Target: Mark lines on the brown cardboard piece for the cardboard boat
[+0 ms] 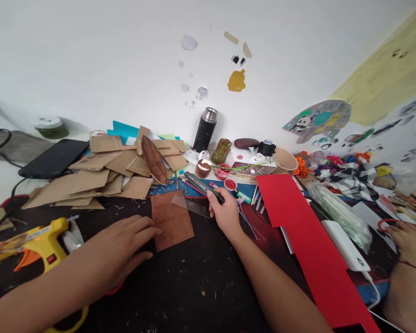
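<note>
My left hand lies flat on the dark work mat, fingers stretched out, its fingertips touching the left edge of a brown cardboard square. My right hand is closed around a dark utility knife, which points up and to the left beyond the square's top right corner. A clear ruler or plastic piece lies between the square and that hand.
A pile of cardboard scraps sits behind the square. A yellow glue gun lies at the left, a long red paper sheet at the right. A black flask, small pots, pens and craft clutter line the wall. A bare foot rests at right.
</note>
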The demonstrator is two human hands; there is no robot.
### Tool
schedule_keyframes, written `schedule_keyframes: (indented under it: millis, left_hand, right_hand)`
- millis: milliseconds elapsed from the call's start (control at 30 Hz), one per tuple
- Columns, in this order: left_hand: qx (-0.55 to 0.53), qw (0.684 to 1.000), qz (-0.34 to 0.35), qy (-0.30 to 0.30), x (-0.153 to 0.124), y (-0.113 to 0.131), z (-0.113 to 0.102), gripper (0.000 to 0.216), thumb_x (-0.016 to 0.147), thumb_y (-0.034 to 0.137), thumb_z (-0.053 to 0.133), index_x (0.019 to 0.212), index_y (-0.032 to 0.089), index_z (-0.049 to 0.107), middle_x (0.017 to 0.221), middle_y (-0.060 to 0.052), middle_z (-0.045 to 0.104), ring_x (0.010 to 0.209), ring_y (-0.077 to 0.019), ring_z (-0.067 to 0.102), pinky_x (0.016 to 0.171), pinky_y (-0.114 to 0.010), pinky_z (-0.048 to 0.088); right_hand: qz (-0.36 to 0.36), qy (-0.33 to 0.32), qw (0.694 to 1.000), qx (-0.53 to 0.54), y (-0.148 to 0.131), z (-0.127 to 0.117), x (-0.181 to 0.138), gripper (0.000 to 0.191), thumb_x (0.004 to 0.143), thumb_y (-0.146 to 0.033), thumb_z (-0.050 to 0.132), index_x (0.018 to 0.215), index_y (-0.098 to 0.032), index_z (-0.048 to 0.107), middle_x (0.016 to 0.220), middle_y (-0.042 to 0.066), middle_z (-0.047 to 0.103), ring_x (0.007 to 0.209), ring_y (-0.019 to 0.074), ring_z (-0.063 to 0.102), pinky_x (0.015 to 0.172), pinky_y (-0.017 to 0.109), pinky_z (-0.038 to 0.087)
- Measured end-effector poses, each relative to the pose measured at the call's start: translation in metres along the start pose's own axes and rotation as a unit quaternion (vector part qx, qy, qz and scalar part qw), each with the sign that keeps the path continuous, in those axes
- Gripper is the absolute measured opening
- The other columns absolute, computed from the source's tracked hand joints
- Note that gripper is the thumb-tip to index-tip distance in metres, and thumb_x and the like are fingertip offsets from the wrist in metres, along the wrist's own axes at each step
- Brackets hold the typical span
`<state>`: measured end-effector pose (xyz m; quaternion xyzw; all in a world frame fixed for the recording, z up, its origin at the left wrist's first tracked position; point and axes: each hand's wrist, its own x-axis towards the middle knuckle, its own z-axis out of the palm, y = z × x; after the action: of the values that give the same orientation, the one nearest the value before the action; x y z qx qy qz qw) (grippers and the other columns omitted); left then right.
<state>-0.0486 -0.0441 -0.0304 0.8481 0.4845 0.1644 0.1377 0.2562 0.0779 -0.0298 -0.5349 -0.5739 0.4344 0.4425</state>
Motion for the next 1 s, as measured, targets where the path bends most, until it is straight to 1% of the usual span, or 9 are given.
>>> schedule_keyframes:
  millis: [133, 233, 367, 567, 667, 767, 833, 900, 1000]
  left_hand:
    - [0.005, 0.999, -0.033, 0.034, 0.012, -0.003, -0.009, 0.034, 0.111, 0.048, 0.064, 0.135, 0.032, 0.081, 0.139, -0.009, 0.082, 0.131, -0.0336, 0.077, 0.120, -0.049, 0.059]
    - [0.000, 1.000, -0.010, 0.023, 0.020, 0.005, -0.004, 0.041, 0.109, 0.053, 0.071, 0.144, 0.031, 0.077, 0.148, -0.010, 0.079, 0.141, -0.0342, 0.072, 0.125, -0.051, 0.054]
    - [0.019, 1.000, 0.006, -0.014, 0.027, 0.013, 0.004, 0.054, 0.102, 0.047, 0.083, 0.153, 0.031, 0.072, 0.153, -0.010, 0.077, 0.142, -0.0343, 0.070, 0.125, -0.052, 0.053]
    - [0.009, 1.000, -0.001, -0.015, 0.023, 0.004, 0.003, 0.051, 0.104, 0.036, 0.080, 0.153, 0.028, 0.070, 0.156, -0.010, 0.077, 0.147, -0.0326, 0.069, 0.129, -0.051, 0.052]
    - [-0.002, 1.000, 0.002, -0.009, 0.019, -0.002, -0.001, 0.053, 0.107, 0.037, 0.076, 0.158, 0.028, 0.066, 0.158, -0.010, 0.076, 0.151, -0.0317, 0.068, 0.133, -0.052, 0.050]
    - [-0.024, 0.999, -0.010, 0.025, 0.017, -0.003, -0.012, 0.053, 0.113, 0.052, 0.069, 0.160, 0.028, 0.064, 0.160, -0.010, 0.075, 0.150, -0.0315, 0.069, 0.130, -0.050, 0.054]
    - [-0.039, 0.996, -0.047, 0.070, 0.018, -0.001, -0.024, 0.058, 0.116, 0.064, 0.061, 0.160, 0.026, 0.063, 0.160, -0.010, 0.075, 0.146, -0.0306, 0.072, 0.126, -0.049, 0.058]
    - [-0.055, 0.989, -0.100, 0.099, 0.020, 0.002, -0.037, 0.057, 0.118, 0.065, 0.056, 0.159, 0.025, 0.063, 0.156, -0.007, 0.077, 0.141, -0.0287, 0.075, 0.125, -0.049, 0.059]
    - [-0.105, 0.977, -0.121, 0.139, 0.024, 0.007, -0.048, 0.058, 0.114, 0.071, 0.060, 0.153, 0.029, 0.070, 0.149, -0.004, 0.083, 0.131, -0.0265, 0.081, 0.115, -0.041, 0.065]
  right_hand:
    - [-0.003, -0.010, 0.999, 0.032, -0.001, -0.004, -0.004, 0.046, 0.095, -0.070, 0.077, 0.097, -0.025, 0.065, 0.056, -0.009, 0.059, 0.043, 0.0131, 0.055, 0.045, 0.024, 0.044]
    - [0.004, -0.022, 0.998, 0.056, -0.004, -0.008, -0.007, 0.049, 0.096, -0.073, 0.075, 0.105, -0.025, 0.067, 0.058, -0.009, 0.062, 0.044, 0.0142, 0.058, 0.043, 0.024, 0.044]
    - [0.019, -0.060, 0.993, 0.100, -0.008, -0.012, -0.014, 0.050, 0.096, -0.072, 0.079, 0.107, -0.025, 0.068, 0.060, -0.007, 0.065, 0.045, 0.0152, 0.063, 0.043, 0.023, 0.045]
    - [0.024, -0.099, 0.987, 0.129, -0.015, -0.012, -0.025, 0.047, 0.098, -0.070, 0.080, 0.104, -0.025, 0.067, 0.060, -0.007, 0.067, 0.046, 0.0150, 0.064, 0.044, 0.024, 0.047]
    - [0.038, -0.117, 0.983, 0.139, -0.016, -0.011, -0.029, 0.047, 0.097, -0.069, 0.081, 0.103, -0.025, 0.067, 0.061, -0.007, 0.068, 0.046, 0.0153, 0.065, 0.044, 0.024, 0.048]
    - [0.043, -0.141, 0.978, 0.146, -0.019, -0.009, -0.034, 0.044, 0.098, -0.067, 0.080, 0.103, -0.025, 0.069, 0.061, -0.006, 0.068, 0.047, 0.0156, 0.065, 0.044, 0.024, 0.047]
    - [0.045, -0.160, 0.975, 0.147, -0.021, -0.008, -0.037, 0.043, 0.099, -0.066, 0.081, 0.104, -0.025, 0.070, 0.061, -0.006, 0.069, 0.047, 0.0153, 0.065, 0.045, 0.024, 0.047]
    - [0.048, -0.182, 0.972, 0.143, -0.023, -0.008, -0.040, 0.043, 0.099, -0.066, 0.081, 0.105, -0.024, 0.071, 0.062, -0.005, 0.070, 0.048, 0.0150, 0.065, 0.046, 0.025, 0.048]
    - [0.049, -0.214, 0.965, 0.145, -0.024, -0.007, -0.043, 0.045, 0.102, -0.066, 0.081, 0.109, -0.022, 0.073, 0.064, -0.005, 0.071, 0.048, 0.0142, 0.065, 0.047, 0.025, 0.049]
